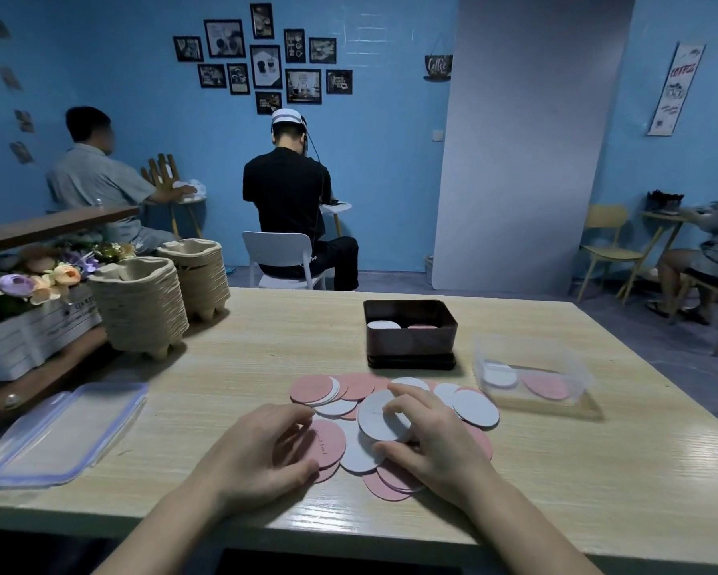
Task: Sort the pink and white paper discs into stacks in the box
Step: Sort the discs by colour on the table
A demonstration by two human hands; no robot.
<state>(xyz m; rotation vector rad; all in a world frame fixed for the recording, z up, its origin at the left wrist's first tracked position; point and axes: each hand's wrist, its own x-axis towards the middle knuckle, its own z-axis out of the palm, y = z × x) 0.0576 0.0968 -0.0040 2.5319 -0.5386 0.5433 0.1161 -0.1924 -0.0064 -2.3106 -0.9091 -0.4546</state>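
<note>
**Two hands in a pile of paper circles**

Both hands are down on the wooden table (224, 367), right in the heap of pink and white paper discs (351, 388).

The left hand (262, 450) is half curled. Its fingers and thumb close around the edge of a pink disc (328, 444). That disc has small dark writing near its rim, too tiny to read.

The right hand (428, 446) is curled too. It pinches a big white disc (378, 415) between the thumb below and the fingers on top. The disc is tipped up a little above the pile.

Behind the pile stands a dark tin box (410, 342) with a white stack and a pink stack inside. To the right is a clear plastic box (533, 375), also with one white and one pink stack. Its clear lid (65, 433) lies far left.

A sign (437, 67) on the blue wall says "Coffee".
</note>
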